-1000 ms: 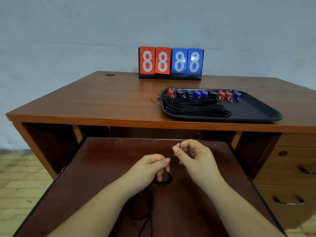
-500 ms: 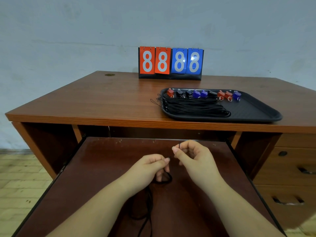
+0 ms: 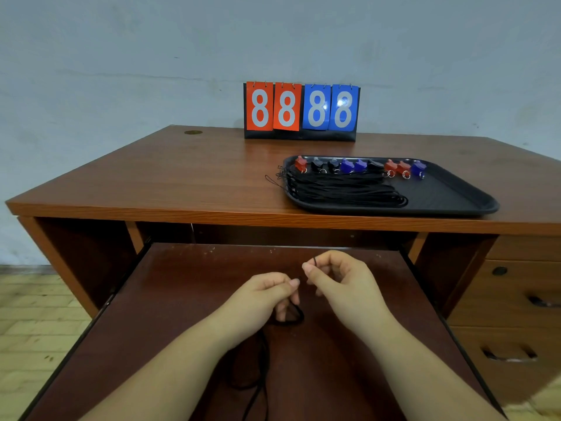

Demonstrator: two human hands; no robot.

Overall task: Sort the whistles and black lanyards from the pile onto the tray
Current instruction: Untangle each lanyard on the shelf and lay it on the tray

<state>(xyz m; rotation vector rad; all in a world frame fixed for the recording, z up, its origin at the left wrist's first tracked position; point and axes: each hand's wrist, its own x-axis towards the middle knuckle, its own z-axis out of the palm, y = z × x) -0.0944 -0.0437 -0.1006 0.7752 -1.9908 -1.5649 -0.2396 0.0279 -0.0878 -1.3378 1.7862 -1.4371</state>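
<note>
A black lanyard (image 3: 264, 357) lies on the pull-out shelf under my arms, looping below my left hand. My left hand (image 3: 267, 296) pinches the cord with fingers closed. My right hand (image 3: 340, 278) is just to its right and pinches the cord's thin end loop between thumb and forefinger. On the desk top, a black tray (image 3: 455, 192) holds a row of red, black and blue whistles (image 3: 358, 167) along its far edge. A bundle of black lanyards (image 3: 343, 189) lies in front of them, with thin ends hanging over the tray's left rim.
A flip scoreboard (image 3: 302, 110) showing 8888 stands at the back of the wooden desk (image 3: 182, 177). The pull-out shelf (image 3: 182, 299) juts toward me below the desk top. Drawers with dark handles (image 3: 510, 354) are at the right.
Both hands stay nearly in place on the cord. The right hand's fingers have shifted slightly on the end loop.
</note>
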